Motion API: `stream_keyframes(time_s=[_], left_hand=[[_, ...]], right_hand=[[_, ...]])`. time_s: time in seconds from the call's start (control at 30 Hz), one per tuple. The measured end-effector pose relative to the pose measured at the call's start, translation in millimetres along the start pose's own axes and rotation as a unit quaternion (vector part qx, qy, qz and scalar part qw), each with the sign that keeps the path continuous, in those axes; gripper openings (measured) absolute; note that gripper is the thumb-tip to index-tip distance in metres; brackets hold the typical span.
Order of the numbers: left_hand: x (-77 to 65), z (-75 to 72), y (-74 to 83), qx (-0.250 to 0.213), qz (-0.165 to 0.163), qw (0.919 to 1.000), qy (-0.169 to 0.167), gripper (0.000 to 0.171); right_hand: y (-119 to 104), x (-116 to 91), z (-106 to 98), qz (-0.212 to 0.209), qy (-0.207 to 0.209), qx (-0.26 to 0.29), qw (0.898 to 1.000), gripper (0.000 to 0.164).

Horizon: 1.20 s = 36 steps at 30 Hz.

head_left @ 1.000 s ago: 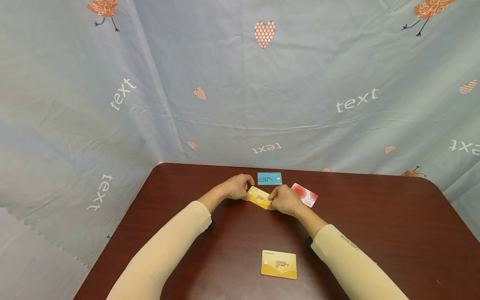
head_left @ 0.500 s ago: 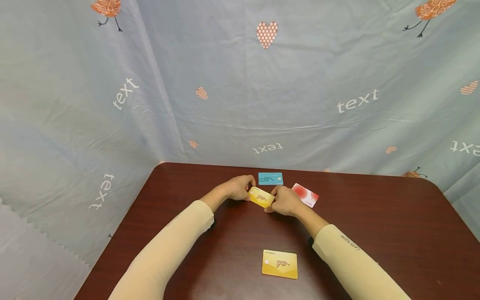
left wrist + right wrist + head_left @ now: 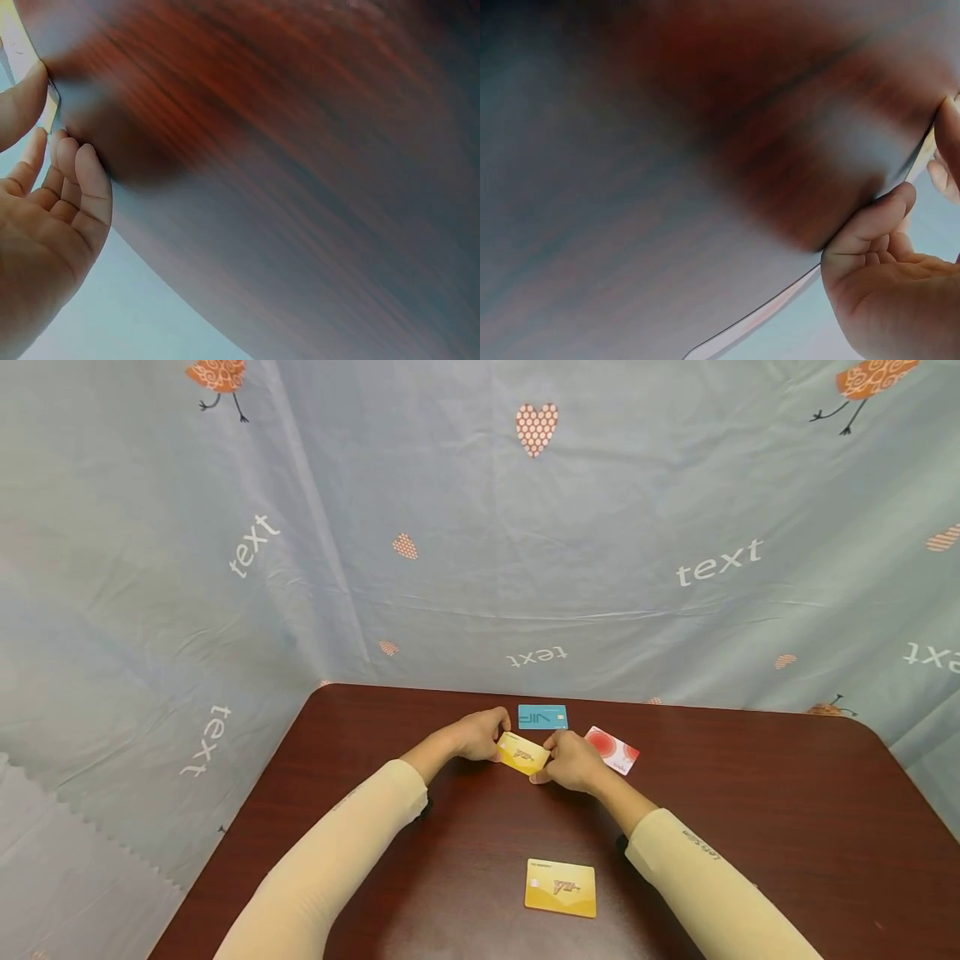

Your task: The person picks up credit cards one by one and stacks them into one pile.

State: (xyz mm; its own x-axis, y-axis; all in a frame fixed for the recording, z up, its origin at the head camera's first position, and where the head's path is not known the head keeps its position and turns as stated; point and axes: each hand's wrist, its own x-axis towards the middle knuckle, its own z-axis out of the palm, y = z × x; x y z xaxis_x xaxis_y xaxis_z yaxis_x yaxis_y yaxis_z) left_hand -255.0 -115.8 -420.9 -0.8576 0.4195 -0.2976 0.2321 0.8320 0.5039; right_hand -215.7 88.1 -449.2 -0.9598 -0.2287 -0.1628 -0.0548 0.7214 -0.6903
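A yellow card (image 3: 522, 754) with reddish-brown lettering is stretched between both hands over the far middle of the table. My left hand (image 3: 476, 735) pinches its left end, thumb and index finger at the edge in the left wrist view. At the other end, my right hand (image 3: 572, 762) grips the card with thumb near the lower corner and index finger near the upper one. The right wrist view has only a thin strip of this card (image 3: 924, 154) beside the thumb. A blue VIP card (image 3: 543, 717) lies just behind the hands. Right of the right hand lies a red-and-white card (image 3: 612, 750).
Another yellow card (image 3: 561, 888) of the same design lies near the front, between the two sleeved forearms. The dark red-brown table (image 3: 750, 793) has rounded far corners. A grey-blue patterned curtain (image 3: 450, 577) hangs behind it and along its left side.
The fingers of my right hand have spread slightly at the yellow card's right end, thumb shifting left along the lower edge. My left hand keeps its pinch; the head view has shifted a little.
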Motion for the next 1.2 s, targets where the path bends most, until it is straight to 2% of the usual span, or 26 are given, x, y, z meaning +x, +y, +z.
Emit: stream_keyframes(time_s=[0.17, 0.47, 0.7, 0.83, 1.0, 1.2], left_hand=[[-0.8, -0.6, -0.5, -0.018, 0.01, 0.9997, 0.012, 0.045], [1.2, 1.0, -5.1, -0.015, 0.024, 0.9994, 0.019, 0.046], [1.7, 2.6, -7.8, -0.01, 0.037, 0.9991, 0.02, 0.043], [0.1, 3.1, -7.8, -0.029, 0.036, 0.9985, 0.031, 0.042], [-2.7, 3.8, -6.8, -0.048, 0.031, 0.9974, 0.043, 0.043], [-4.7, 4.2, -7.4, -0.066, 0.037, 0.9952, 0.062, 0.038]], right_hand=[[-0.4, -1.1, 1.9, 0.005, 0.016, 0.001, 1.0, 0.054], [-3.1, -2.4, 2.9, 0.012, 0.025, -0.002, 1.0, 0.052], [-3.7, -2.6, 4.8, -0.002, 0.033, -0.004, 0.999, 0.055], [-3.0, -4.1, 4.9, -0.007, 0.035, 0.0, 0.999, 0.053], [2.2, -3.5, 3.8, -0.03, 0.024, 0.05, 0.998, 0.046], [10.7, -1.5, -2.0, -0.049, 0.006, 0.137, 0.989, 0.027]])
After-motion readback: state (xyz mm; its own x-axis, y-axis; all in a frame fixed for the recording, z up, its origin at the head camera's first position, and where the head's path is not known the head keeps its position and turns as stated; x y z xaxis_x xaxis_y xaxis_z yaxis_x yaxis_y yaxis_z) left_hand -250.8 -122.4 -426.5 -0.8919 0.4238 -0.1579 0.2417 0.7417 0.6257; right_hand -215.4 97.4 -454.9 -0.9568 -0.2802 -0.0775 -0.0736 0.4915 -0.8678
